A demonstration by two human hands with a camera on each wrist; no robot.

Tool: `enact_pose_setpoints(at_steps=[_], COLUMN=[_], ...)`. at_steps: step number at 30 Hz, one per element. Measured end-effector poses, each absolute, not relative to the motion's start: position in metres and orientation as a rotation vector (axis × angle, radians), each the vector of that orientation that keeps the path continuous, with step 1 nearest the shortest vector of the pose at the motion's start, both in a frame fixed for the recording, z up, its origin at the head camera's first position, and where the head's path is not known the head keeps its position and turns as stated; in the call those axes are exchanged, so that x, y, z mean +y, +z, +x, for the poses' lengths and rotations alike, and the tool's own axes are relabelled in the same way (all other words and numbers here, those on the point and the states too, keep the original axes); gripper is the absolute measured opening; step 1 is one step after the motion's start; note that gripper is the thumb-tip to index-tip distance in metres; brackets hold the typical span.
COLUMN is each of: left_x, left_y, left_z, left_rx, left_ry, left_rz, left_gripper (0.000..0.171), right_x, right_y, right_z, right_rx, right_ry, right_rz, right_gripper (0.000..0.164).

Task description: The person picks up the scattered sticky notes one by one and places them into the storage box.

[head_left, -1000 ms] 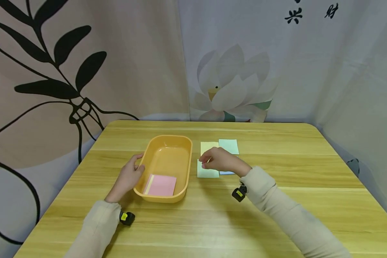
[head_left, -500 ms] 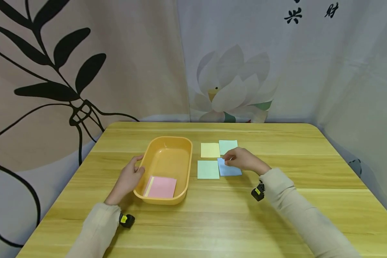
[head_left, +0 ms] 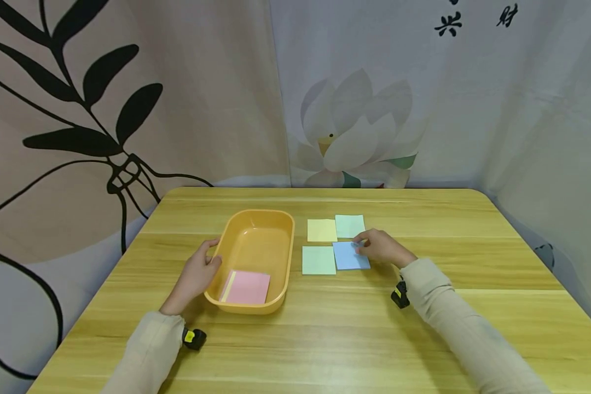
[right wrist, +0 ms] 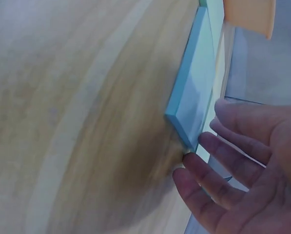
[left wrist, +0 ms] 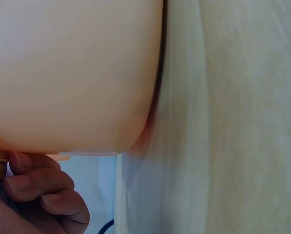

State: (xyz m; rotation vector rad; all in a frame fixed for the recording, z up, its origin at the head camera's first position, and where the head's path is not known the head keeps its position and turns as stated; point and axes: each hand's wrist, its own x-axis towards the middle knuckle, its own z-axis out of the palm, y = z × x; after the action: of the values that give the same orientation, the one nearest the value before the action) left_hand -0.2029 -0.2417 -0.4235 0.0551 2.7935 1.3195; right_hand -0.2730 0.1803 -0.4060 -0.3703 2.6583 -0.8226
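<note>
My left hand (head_left: 199, 268) grips the left rim of an orange-yellow plastic tray (head_left: 261, 306); the left wrist view shows its curled fingers (left wrist: 35, 180) at the rim. A pink sticky-note pad (head_left: 248, 288) lies inside the tray, a pale yellow strip showing along its left side. Right of the tray, a blue sticky-note pad (head_left: 347, 257) lies flat. My right hand (head_left: 381, 246) is at its upper right edge, the fingers loosely bent; in the right wrist view the fingertips (right wrist: 206, 141) are right at the pad's corner (right wrist: 191, 107).
Beside the blue pad are a light green pad (head_left: 318, 260), a pale yellow pad (head_left: 321, 230) and a mint pad (head_left: 349, 225), set in a rough square. All sit on a wooden table (head_left: 300, 350), with a printed curtain (head_left: 216, 98) behind its far edge.
My right hand has moved right, from over the light green pad across to the blue pad's right side, uncovering the yellow, green and blue pads. My left hand and the tray stay put.
</note>
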Motion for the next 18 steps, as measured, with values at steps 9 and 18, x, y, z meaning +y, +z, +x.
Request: enact_pose_setpoints(at_steps=[9, 18], left_x=[-0.242, -0.241], left_y=[-0.422, -0.421], left_z=[-0.204, -0.203], left_rx=[2.791, 2.783], left_ry=[1.322, 1.320], left_rz=[0.045, 0.044], left_gripper=[0.051, 0.052], right_x=[0.183, 0.180], right_y=[-0.413, -0.419], right_z=[-0.274, -0.272], right_rx=[2.718, 2.815], right_ry=[-0.778, -0.742], right_rz=[-0.435, -0.511], right_gripper=[0.039, 0.040])
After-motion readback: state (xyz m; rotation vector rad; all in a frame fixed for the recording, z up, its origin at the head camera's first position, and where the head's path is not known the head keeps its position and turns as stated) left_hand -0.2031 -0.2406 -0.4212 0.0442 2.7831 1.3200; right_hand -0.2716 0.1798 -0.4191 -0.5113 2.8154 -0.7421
